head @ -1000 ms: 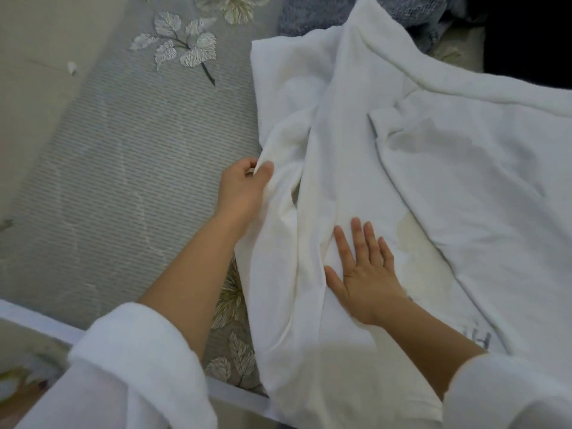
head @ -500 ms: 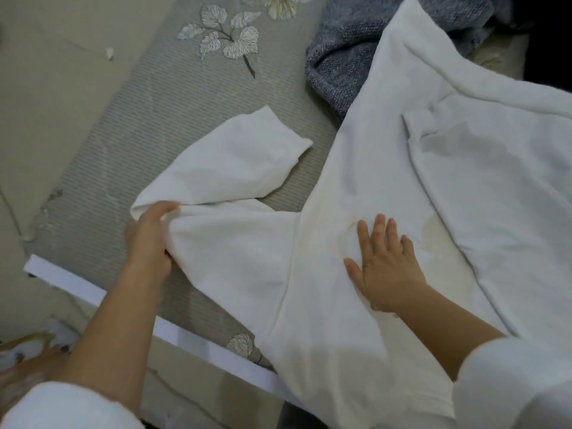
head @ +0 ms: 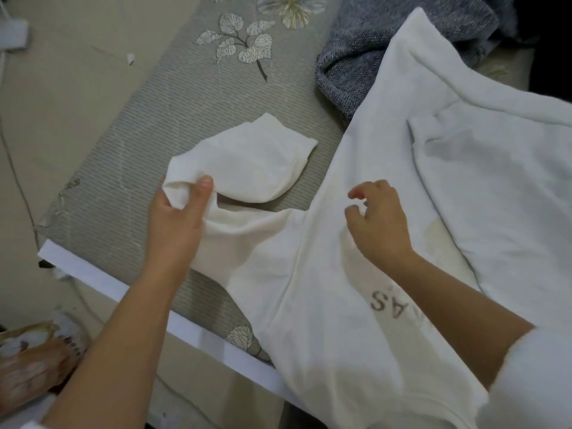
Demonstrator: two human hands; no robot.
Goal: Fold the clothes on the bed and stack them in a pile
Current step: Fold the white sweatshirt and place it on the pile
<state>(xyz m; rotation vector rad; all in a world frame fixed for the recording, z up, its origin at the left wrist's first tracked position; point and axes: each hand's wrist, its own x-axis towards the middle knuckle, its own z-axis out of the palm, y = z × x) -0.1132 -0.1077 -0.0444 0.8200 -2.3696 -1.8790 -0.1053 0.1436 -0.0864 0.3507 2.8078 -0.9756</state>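
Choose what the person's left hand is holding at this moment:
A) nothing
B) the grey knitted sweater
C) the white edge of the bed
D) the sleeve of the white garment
D: the left hand grips the bunched sleeve of the white garment, with the thumb pressed on the fabric, and the sleeve lies out over the grey bed cover.

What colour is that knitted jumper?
The knitted jumper is speckled blue-grey; head view.
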